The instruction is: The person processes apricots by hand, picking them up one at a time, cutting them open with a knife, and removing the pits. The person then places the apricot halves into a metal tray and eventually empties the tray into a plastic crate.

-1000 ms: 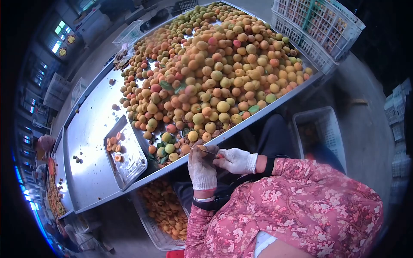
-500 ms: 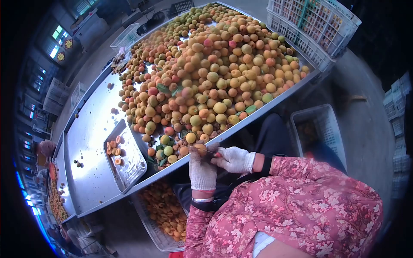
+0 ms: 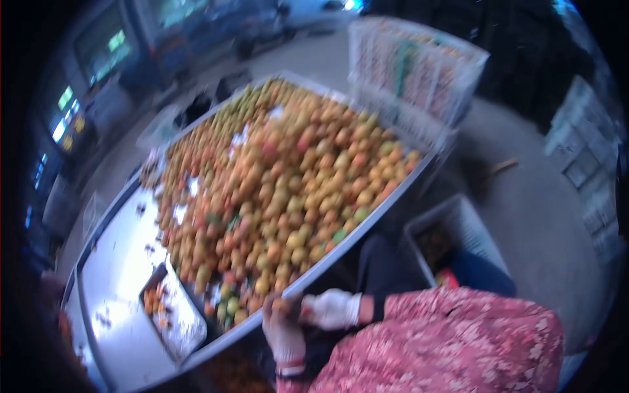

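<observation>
My left hand [image 3: 285, 337], in a whitish glove, is closed around an apricot [image 3: 280, 306] just over the front rim of the metal table [image 3: 236, 333]. Close beside it, my right hand [image 3: 333, 309], gloved too, is closed with its fingertips near the fruit. In the earlier frame it grips a small knife with a reddish handle and thin blade; motion blur hides the knife now. Beyond both hands lies a big heap of whole apricots [image 3: 295, 190] with a few green leaves. A metal tray [image 3: 187, 327] holding several apricot halves [image 3: 156, 301] sits left of the heap.
A white crate [image 3: 481, 229] with fruit stands on the floor at right, beside something dark blue. Stacked crates [image 3: 409, 78] rise behind the table's right corner. More crates [image 3: 583, 157] stand far right. Below the table edge, orange fruit [image 3: 236, 373] shows dimly.
The head view has swung, so the table and heap appear lower and further left, with blur. Both hands stay together at the table edge around the apricot.
</observation>
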### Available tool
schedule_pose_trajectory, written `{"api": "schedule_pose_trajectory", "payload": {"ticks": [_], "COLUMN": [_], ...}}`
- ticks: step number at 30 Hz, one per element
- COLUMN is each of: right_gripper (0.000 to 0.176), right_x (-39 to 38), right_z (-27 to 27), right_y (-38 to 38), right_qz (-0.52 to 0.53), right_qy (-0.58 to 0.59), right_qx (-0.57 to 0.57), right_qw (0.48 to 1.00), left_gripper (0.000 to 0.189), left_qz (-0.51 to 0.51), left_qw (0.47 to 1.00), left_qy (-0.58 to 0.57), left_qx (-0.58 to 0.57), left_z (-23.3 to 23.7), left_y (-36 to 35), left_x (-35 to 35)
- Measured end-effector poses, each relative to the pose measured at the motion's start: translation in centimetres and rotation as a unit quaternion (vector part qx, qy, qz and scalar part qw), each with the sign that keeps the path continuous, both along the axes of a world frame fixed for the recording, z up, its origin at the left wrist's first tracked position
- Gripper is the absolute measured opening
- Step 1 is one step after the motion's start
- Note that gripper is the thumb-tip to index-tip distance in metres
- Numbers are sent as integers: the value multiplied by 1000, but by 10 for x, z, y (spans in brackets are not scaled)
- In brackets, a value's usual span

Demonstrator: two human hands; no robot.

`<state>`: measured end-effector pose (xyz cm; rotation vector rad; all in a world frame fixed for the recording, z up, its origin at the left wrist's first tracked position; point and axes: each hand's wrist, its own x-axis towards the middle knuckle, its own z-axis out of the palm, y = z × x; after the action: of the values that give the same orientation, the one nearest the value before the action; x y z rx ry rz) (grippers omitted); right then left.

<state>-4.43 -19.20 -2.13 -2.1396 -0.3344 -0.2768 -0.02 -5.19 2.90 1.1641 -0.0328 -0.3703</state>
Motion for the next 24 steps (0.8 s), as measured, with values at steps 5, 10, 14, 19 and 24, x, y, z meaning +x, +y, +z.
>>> {"api": "schedule_pose_trajectory", "payload": {"ticks": [5,10,14,19,24], "right_gripper": [34,36,36,47,63], "right_x": [4,-3,-5,-8,-6], "right_z": [20,28,32,39,46], "right_y": [-4,-2,-2,-5,-4], "right_qz": [72,124,100,19,20], "right_qy": [185,248,184,153,169], "right_qx": [59,138,67,-79,-69], "right_qw": [978,951,976,985,983], "left_gripper": [24,28,31,34,43], "left_qz": [-62,-73,-118,-115,-136], "left_qw": [959,996,990,986,978], "left_qy": [-195,43,45,65,89], "left_qx": [195,-8,-58,-101,-129], "left_z": [-8,0,6,-20,-24], "left_y": [10,13,13,25,24], "left_x": [0,-10,-6,0,-1]}}
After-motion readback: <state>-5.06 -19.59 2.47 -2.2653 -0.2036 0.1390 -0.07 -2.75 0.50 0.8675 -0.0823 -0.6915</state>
